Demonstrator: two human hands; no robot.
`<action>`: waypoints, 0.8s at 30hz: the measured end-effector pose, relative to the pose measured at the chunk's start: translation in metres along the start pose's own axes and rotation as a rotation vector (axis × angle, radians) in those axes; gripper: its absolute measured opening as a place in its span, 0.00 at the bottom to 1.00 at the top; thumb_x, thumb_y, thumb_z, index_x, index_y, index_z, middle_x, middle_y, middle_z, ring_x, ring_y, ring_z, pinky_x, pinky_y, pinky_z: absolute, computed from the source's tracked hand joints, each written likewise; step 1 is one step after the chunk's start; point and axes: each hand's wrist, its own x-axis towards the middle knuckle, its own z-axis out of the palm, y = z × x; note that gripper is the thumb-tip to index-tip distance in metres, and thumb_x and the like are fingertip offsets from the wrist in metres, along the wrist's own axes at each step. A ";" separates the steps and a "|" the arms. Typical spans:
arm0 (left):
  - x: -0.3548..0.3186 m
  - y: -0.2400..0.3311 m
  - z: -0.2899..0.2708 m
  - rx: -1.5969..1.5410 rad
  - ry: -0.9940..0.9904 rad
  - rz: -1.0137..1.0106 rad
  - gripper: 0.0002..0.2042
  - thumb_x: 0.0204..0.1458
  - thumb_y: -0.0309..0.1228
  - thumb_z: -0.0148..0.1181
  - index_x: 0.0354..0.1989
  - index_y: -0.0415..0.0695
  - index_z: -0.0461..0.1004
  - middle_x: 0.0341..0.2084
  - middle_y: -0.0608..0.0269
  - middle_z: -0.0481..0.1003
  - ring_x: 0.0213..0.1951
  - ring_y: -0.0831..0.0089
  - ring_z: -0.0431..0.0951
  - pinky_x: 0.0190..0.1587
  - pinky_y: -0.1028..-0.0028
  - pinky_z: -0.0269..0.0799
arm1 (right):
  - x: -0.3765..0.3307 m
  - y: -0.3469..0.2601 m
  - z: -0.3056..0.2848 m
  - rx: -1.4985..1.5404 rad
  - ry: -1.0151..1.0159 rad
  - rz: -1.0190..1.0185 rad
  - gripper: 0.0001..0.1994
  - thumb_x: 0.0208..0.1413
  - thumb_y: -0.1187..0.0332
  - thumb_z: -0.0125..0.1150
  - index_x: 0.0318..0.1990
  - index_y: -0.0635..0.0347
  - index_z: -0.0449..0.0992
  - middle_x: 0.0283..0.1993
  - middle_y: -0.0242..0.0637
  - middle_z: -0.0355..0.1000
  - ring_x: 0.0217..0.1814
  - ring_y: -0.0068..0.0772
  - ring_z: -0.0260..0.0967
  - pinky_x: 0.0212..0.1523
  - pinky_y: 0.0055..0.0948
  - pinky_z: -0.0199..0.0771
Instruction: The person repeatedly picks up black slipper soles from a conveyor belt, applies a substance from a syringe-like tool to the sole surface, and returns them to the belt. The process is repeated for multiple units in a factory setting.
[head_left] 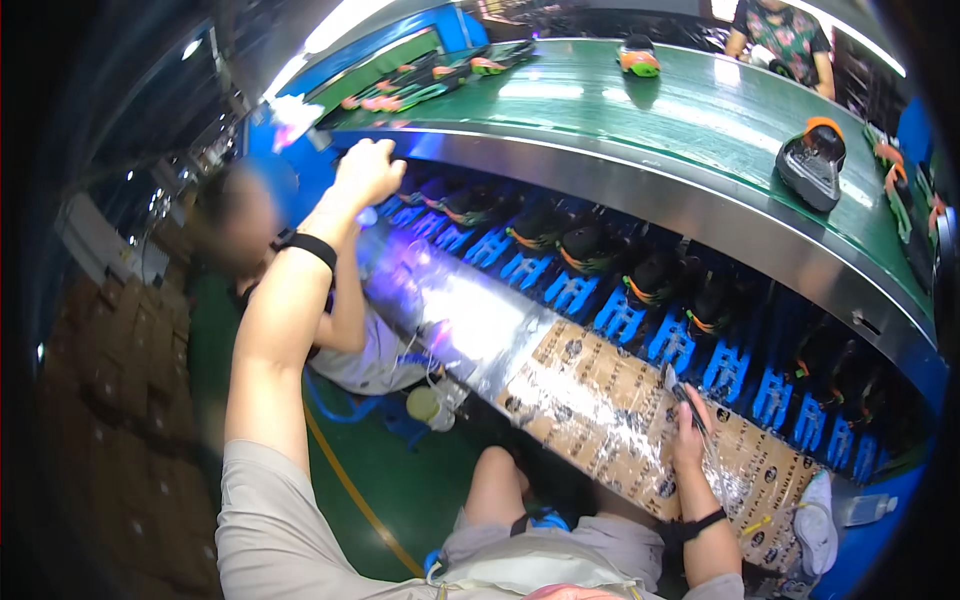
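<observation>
My left arm stretches far out to the left, and my left hand (370,174) is closed beside the metal edge of the upper conveyor. Whatever its fingers may hold is hidden. My right hand (690,430) is closed round a slim dark tool (686,398) with a pale tip; its exact kind does not show. That hand is above the worktop covered with printed brown paper under clear film (590,430). Just beyond the tool runs a row of blue shoe holders (668,340), with dark shoes trimmed in orange and green (655,275) behind them.
A green conveyor belt (560,95) carries an orange-and-black shoe (822,160), another shoe (638,57) and several shoe parts. A co-worker (350,335) sits close on my left; another person (785,45) stands beyond the belt. A white shoe-shaped item (816,525) and clear bottle (868,509) lie right.
</observation>
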 end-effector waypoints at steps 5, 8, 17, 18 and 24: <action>0.130 -0.021 0.083 0.143 0.061 0.014 0.24 0.61 0.41 0.62 0.60 0.38 0.71 0.49 0.34 0.80 0.54 0.36 0.80 0.58 0.46 0.76 | -0.005 -0.026 -0.003 -0.108 -0.002 -0.049 0.19 0.66 0.67 0.64 0.59 0.70 0.81 0.53 0.48 0.82 0.51 0.38 0.80 0.54 0.35 0.77; 0.189 -0.054 0.124 0.177 0.033 0.025 0.29 0.60 0.40 0.59 0.67 0.41 0.65 0.58 0.33 0.75 0.64 0.37 0.74 0.63 0.45 0.73 | -0.003 -0.036 0.002 -0.133 -0.002 -0.086 0.18 0.64 0.68 0.65 0.56 0.72 0.81 0.43 0.47 0.81 0.39 0.38 0.78 0.42 0.35 0.76; 0.274 -0.076 0.175 0.333 -0.035 -0.029 0.33 0.59 0.31 0.59 0.75 0.50 0.61 0.63 0.45 0.73 0.67 0.45 0.72 0.66 0.41 0.67 | 0.009 -0.052 0.005 -0.173 0.018 -0.044 0.17 0.60 0.71 0.65 0.54 0.70 0.82 0.37 0.45 0.80 0.36 0.38 0.78 0.40 0.33 0.77; 0.275 -0.078 0.175 0.339 -0.041 -0.017 0.30 0.59 0.30 0.59 0.72 0.49 0.64 0.61 0.45 0.74 0.65 0.46 0.73 0.65 0.42 0.68 | 0.010 -0.051 0.005 -0.162 0.025 -0.064 0.17 0.60 0.71 0.65 0.54 0.70 0.82 0.37 0.45 0.80 0.36 0.38 0.77 0.39 0.33 0.76; 0.264 -0.084 0.164 0.404 -0.022 0.126 0.11 0.57 0.30 0.60 0.48 0.43 0.80 0.48 0.47 0.82 0.54 0.49 0.81 0.56 0.49 0.76 | 0.009 -0.049 0.002 -0.133 -0.017 -0.082 0.17 0.59 0.71 0.67 0.54 0.69 0.83 0.39 0.46 0.80 0.39 0.44 0.79 0.41 0.38 0.78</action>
